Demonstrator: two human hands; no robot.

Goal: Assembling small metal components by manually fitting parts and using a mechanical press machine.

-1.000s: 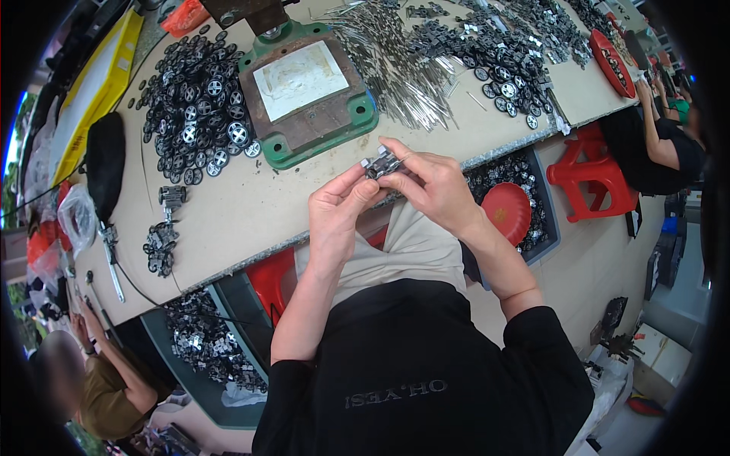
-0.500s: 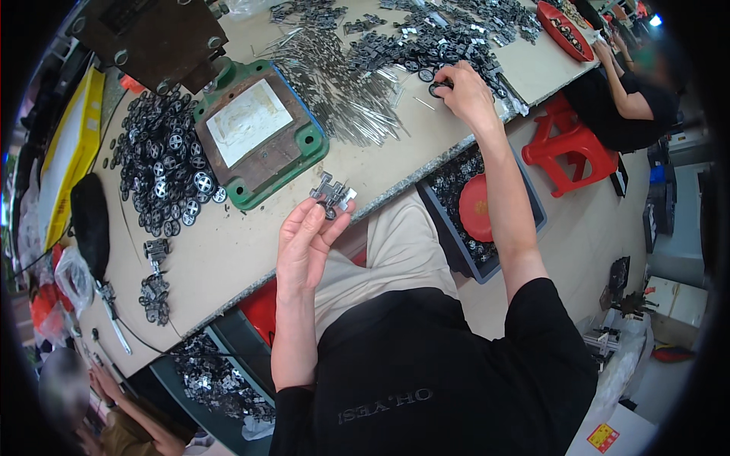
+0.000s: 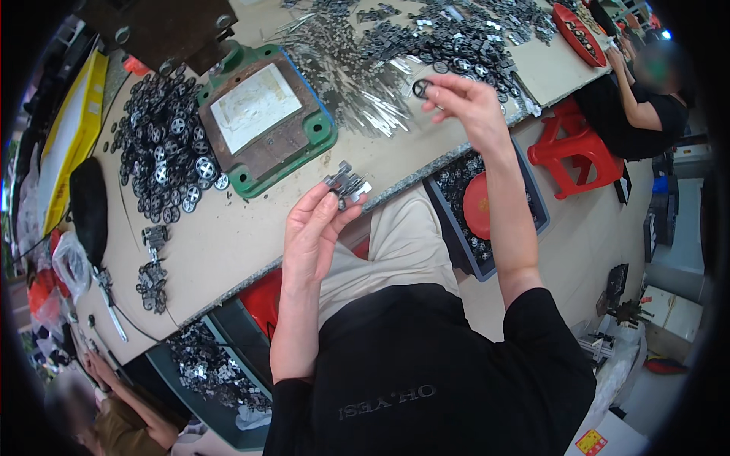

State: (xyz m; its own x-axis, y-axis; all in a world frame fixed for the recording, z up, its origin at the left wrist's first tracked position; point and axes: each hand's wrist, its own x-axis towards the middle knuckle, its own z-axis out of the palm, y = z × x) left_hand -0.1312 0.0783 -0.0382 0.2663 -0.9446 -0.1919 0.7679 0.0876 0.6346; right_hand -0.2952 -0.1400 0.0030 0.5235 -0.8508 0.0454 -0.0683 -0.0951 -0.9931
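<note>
Between thumb and fingers, my left hand (image 3: 315, 228) grips a small grey toy car chassis (image 3: 347, 182) above the table's near edge. My right hand (image 3: 475, 110) is raised at the right, pinching a small black toy wheel (image 3: 420, 89) with a spoked face. Behind that hand lies a pile of wheels and grey chassis parts (image 3: 449, 45). Thin metal axle rods (image 3: 380, 106) are heaped between the two hands, farther back. The wheel and the chassis are apart.
A press with a green base (image 3: 255, 171) stands left of centre, a heap of black wheels (image 3: 163, 144) beside it. Joined parts (image 3: 152, 285) lie at the left. Below the table edge are a grey bin (image 3: 544, 216) and a red stool (image 3: 574, 156). Other people work at both sides.
My right hand has lifted off the parts pile and moved nearer, now with a wheel between its fingers. My left hand has shifted slightly to the right, still holding the chassis.
</note>
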